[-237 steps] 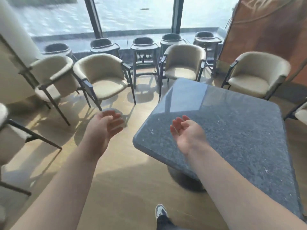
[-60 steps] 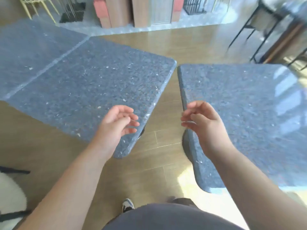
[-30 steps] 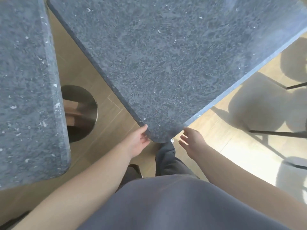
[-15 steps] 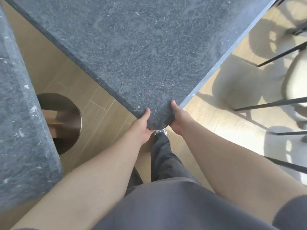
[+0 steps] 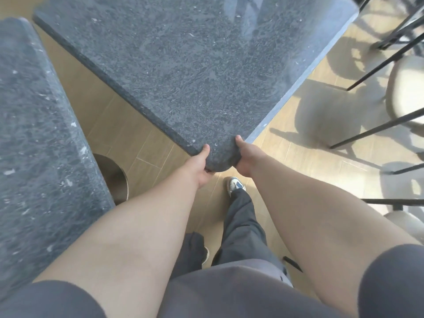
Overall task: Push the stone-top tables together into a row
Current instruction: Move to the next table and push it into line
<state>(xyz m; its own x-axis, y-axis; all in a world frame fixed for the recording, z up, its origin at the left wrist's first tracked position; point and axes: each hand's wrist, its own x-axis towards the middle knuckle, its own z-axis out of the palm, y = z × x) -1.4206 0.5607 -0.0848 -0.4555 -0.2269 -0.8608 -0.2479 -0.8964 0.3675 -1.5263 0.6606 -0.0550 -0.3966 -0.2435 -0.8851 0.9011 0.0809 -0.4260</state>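
I see the stone-top table (image 5: 195, 72) set diagonally, its rounded near corner pointing at the person. Left hand (image 5: 202, 165) and right hand (image 5: 245, 157) both grip that corner, thumbs on top. A second table (image 5: 39, 145) lies left, apart, floor (image 5: 128, 138) between.

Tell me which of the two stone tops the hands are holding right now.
The middle table, set diagonally: the left hand and the right hand grip its near rounded corner. The left table is untouched, separated by bare floor.
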